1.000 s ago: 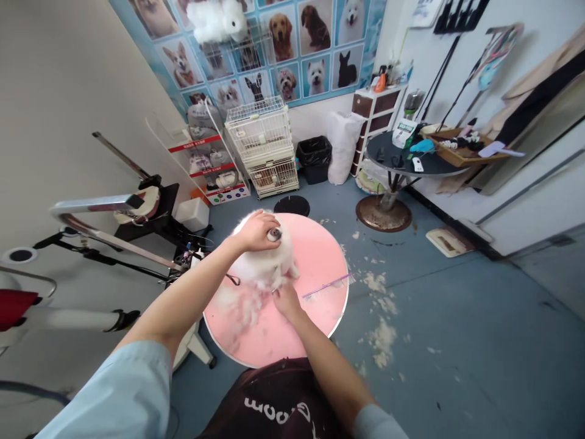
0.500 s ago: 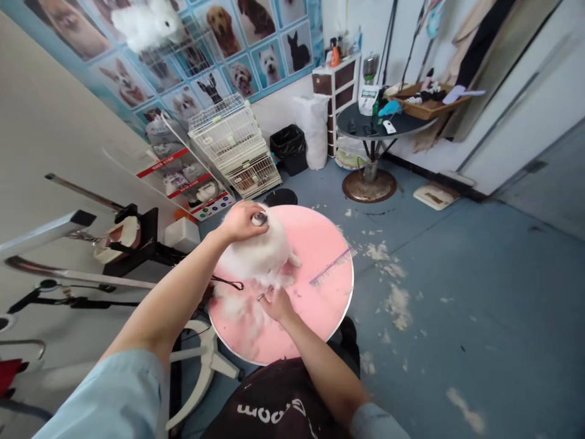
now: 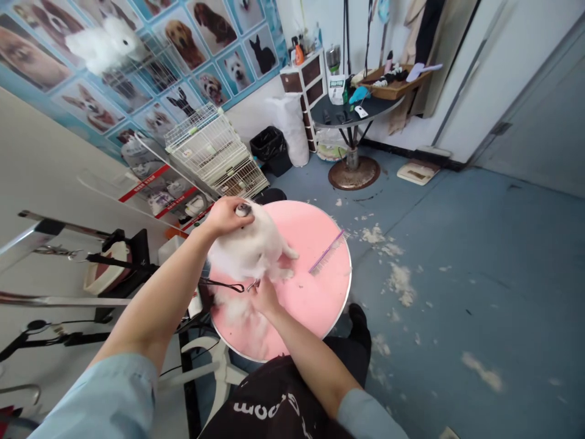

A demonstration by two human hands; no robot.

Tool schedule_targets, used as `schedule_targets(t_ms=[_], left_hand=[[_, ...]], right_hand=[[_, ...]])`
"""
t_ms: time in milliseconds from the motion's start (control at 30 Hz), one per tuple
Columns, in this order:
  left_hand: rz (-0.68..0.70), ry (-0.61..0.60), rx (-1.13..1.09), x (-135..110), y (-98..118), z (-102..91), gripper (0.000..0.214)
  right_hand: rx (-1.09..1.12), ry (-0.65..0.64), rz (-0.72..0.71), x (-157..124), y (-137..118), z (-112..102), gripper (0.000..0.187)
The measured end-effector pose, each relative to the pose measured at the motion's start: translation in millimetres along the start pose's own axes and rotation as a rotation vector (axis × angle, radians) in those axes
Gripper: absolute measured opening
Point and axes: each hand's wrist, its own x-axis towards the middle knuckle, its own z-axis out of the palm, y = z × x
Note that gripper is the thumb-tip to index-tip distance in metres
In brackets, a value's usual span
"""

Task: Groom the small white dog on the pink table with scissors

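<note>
A small, fluffy white dog (image 3: 251, 247) stands on the round pink table (image 3: 315, 296), with 1 purple comb (image 3: 326, 251) beside it. The left hand (image 3: 226, 214) has its fingers wrapped around the dog's muzzle. The right hand (image 3: 264, 297) has its fingers closed on metal scissors (image 3: 251, 285) at the dog's near end.

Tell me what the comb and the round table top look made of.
The comb: thin silvery teeth, probably metal, on a purple spine, plastic or coated metal. The table top: matte pink surface without glare, likely rubber or vinyl; its pale shiny rim suggests metal.
</note>
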Motion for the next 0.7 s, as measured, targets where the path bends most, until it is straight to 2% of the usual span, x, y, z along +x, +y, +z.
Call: schedule_targets(t_ms=[67,133,267,400,467,600,700], left_hand=[[0.010,-0.011,0.001,0,1,-0.5,0.030],[0.021,-0.019,0.003,-1,1,-1.1,0.030],[0.018,-0.014,0.003,-1,3,-2.6,0.030],[-0.002,-0.020,0.002,-2,4,-3.0,0.031],[0.003,-0.014,0.006,-3,3,-2.2,0.032],[0.029,0.014,0.019,-5,1,0.1,0.035],[0.023,0.014,0.026,-7,0,0.8,0.035]], right_hand=[[0.041,0.028,0.062,0,0,1,0.030],[0.052,0.031,0.063,-1,-2,2,0.021],[0.071,0.008,-0.060,1,-8,3,0.034],[0.045,-0.005,0.050,2,-4,2,0.026],[0.025,-0.011,0.049,1,-1,-2,0.023],[-0.020,-0.028,-0.032,6,0,-17,0.037],[-0.021,-0.079,0.034,11,2,-29,0.039]])
